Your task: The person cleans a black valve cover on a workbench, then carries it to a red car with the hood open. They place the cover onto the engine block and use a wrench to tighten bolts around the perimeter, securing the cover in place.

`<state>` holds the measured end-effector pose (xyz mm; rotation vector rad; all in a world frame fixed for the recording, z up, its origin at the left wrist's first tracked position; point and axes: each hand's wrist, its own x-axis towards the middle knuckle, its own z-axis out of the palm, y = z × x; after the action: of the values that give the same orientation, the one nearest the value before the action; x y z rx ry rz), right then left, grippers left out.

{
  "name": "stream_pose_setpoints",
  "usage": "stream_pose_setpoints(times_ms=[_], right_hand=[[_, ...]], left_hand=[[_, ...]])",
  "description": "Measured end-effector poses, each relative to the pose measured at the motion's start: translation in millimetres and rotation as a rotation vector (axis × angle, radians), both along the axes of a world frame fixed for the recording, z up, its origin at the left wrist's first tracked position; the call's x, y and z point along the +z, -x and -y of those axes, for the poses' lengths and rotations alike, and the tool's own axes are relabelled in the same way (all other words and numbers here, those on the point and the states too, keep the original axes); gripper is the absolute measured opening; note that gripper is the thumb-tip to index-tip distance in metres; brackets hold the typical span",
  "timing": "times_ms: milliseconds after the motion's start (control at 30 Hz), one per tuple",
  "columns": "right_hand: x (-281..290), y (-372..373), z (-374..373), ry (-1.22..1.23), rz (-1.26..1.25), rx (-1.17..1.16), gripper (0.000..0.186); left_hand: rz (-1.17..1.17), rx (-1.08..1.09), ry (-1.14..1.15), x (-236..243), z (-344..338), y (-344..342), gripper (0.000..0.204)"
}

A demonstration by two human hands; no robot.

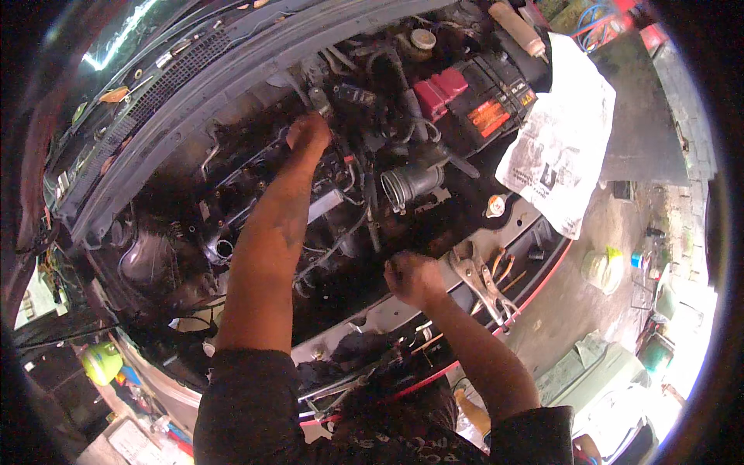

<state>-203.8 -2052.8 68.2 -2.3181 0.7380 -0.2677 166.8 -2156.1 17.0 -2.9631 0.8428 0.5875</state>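
Note:
Reaching far into a car's engine bay, my left hand [310, 133] is closed beside the engine. Just beyond its knuckles is a small grey metal part [319, 99]; what the fingers hold, if anything, is hidden. My right hand [415, 280] is curled closed above the front crossmember [364, 314], and its contents cannot be made out. To the right of that hand, locking pliers [482, 285] and orange-handled pliers [504, 266] lie on the front edge. Between my hands, the open end of a black ribbed air intake hose [403, 186] faces the engine.
A battery [496, 97] with a red terminal cover [440, 93] sits at the far right. Printed paper [562, 136] drapes over the right fender, near a tan bottle [518, 31]. A white cap [495, 205] is near the front edge. The raised hood opening's rim [155, 128] curves along the far left.

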Motion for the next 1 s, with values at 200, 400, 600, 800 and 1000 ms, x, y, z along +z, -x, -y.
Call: stream_pose_setpoints(times_ms=[200,400,600,800,1000], right_hand=[[3.6,-2.0,0.5,-0.006,0.079,-0.037,0.017],[1.8,-0.7,1.5,0.009,0.067,-0.027,0.016],[3.6,-1.6,0.0,0.056,0.061,-0.038,0.018],[-3.0,0.8,-0.2,0.013,0.021,-0.023,0.018],[-1.3,-0.6,-0.6,-0.004,0.001,-0.044,0.019]], left_hand=[[0.04,-0.144,-0.1,5.4,-5.1,-9.1,0.046],[-0.074,-0.218,-0.091,2.6,-4.3,-20.5,0.054],[-0.06,-0.11,-0.097,5.2,-3.7,-9.3,0.056],[0.001,-0.113,-0.096,-30.3,0.9,-19.3,0.053],[0.156,-0.183,-0.131,-31.6,5.1,-23.9,0.046]])
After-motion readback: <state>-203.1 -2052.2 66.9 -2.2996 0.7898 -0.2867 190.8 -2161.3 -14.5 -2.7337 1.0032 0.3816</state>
